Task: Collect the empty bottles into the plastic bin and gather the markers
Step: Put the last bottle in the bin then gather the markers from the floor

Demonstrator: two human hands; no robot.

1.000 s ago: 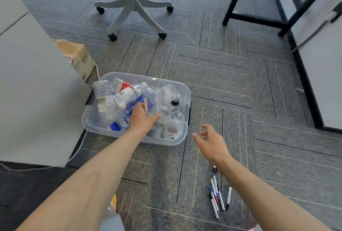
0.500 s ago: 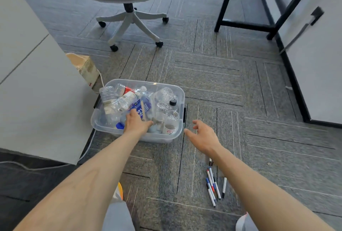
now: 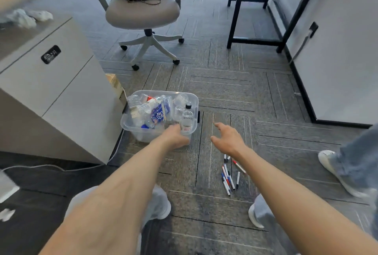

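While markers [image 3: 229,175] lie nearby, chair [image 3: 143,11] stands beyond bin [image 3: 195,99].

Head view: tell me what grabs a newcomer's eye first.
A clear plastic bin crammed with empty bottles sits on the carpet beside a white cabinet. The left hand is at its near rim, and loose markers lie scattered under the right forearm.
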